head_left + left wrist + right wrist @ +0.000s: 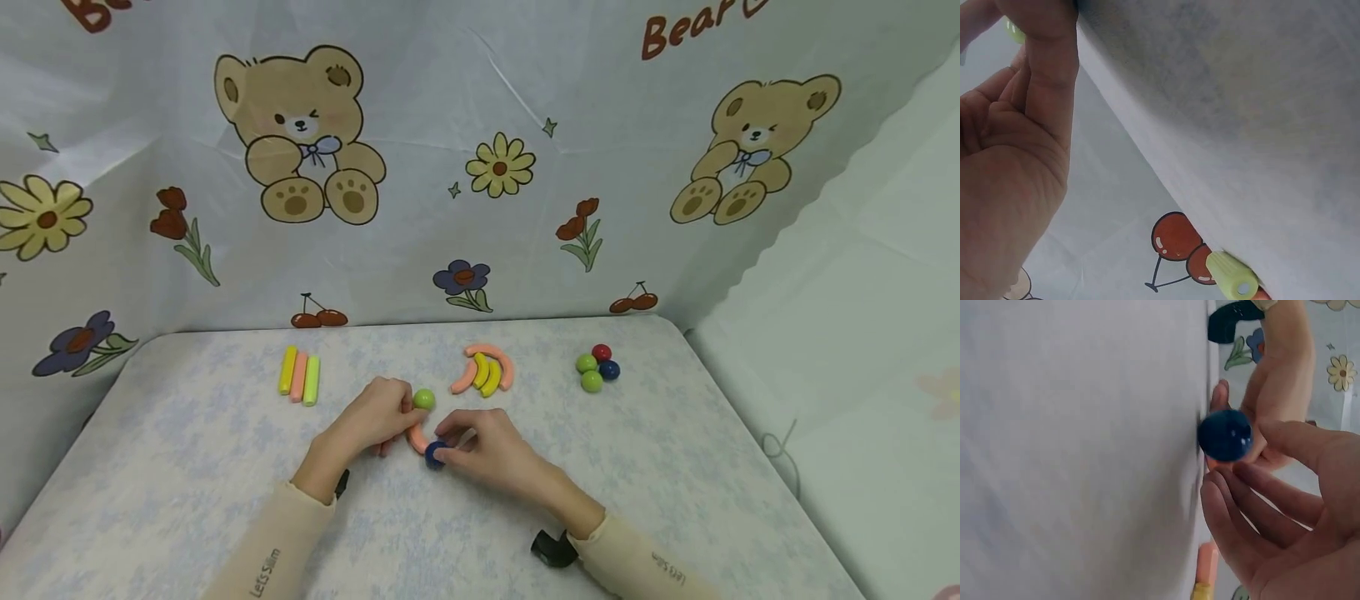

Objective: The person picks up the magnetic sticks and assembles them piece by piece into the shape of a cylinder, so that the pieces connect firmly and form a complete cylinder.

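Observation:
Near the middle of the table, my left hand (pixel 381 410) pinches the upper end of a pink curved piece (pixel 417 440). A glossy green ball (pixel 423 399) lies just beyond its fingertips; part of it shows in the left wrist view. My right hand (pixel 489 442) holds a dark blue ball (pixel 433 456) by the lower end of the pink curve, thumb against it and fingers bent round. In the right wrist view this blue ball (pixel 1225 435) sits low at the tabletop, between thumb and fingers. The left fingers partly hide the pink piece.
Yellow, pink and green sticks (pixel 298 377) lie side by side at the back left. Behind the hands is a group of pink and yellow curved pieces (pixel 487 370). Red, green and blue balls (pixel 592 381) cluster at the back right. A bear-print cloth (pixel 420 167) hangs behind the table.

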### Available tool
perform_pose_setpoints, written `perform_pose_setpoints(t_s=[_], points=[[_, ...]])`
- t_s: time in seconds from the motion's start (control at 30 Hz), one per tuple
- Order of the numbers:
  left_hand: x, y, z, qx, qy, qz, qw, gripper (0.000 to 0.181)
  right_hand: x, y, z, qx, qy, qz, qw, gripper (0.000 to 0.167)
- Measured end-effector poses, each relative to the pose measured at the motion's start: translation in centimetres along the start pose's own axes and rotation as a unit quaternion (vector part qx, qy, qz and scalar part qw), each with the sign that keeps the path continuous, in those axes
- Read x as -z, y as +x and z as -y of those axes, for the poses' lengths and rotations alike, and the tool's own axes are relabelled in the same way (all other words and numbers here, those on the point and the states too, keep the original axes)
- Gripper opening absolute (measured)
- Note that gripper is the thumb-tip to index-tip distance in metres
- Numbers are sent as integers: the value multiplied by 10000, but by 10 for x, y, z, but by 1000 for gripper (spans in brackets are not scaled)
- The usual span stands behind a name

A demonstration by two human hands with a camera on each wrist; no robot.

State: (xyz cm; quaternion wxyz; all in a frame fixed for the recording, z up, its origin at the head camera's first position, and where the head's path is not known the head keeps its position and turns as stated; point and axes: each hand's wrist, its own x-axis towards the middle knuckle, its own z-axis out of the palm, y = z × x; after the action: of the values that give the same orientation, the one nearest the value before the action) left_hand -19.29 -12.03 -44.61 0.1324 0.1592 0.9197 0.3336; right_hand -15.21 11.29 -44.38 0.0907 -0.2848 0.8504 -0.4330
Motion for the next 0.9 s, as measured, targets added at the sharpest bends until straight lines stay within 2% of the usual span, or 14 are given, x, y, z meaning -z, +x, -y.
perform_pose_setpoints(t_s=[0.13, 0.2, 0.27, 0.37, 0.43, 0.53, 0.67, 0.9], points=[[-1, 1, 1, -130, 39, -35, 9999, 33, 21, 5, -9, 63, -551, -889, 9945, 24], [-1, 1, 1, -171, 22, -17, 9999, 33, 32, 8, -19, 30, -1005, -1317, 9862, 32], [-1, 1, 1, -213, -17, 11, 9998, 34, 42, 10, -28, -13, -1445, -1541, 9774, 40], [-2, 1, 1, -251, -31, 48, 9997, 34, 53, 12, -41, -141, -1735, -1422, 9744, 48], [-1, 1, 1, -284, -5, 30, 9996, 34, 57, 15, -47, -277, -1700, -1227, 9774, 48], [0, -1, 1, -292, 33, 4, 9996, 34, 59, 23, -53, -544, -1366, -1110, 9829, 42], [0, -2, 1, -269, 13, 25, 9996, 33, 59, 38, -60, -810, -1034, -1391, 9815, 28], [-2, 1, 1, -370, -30, 115, 9992, 33, 60, 53, -69, -1033, -1504, -1896, 9648, 13]])
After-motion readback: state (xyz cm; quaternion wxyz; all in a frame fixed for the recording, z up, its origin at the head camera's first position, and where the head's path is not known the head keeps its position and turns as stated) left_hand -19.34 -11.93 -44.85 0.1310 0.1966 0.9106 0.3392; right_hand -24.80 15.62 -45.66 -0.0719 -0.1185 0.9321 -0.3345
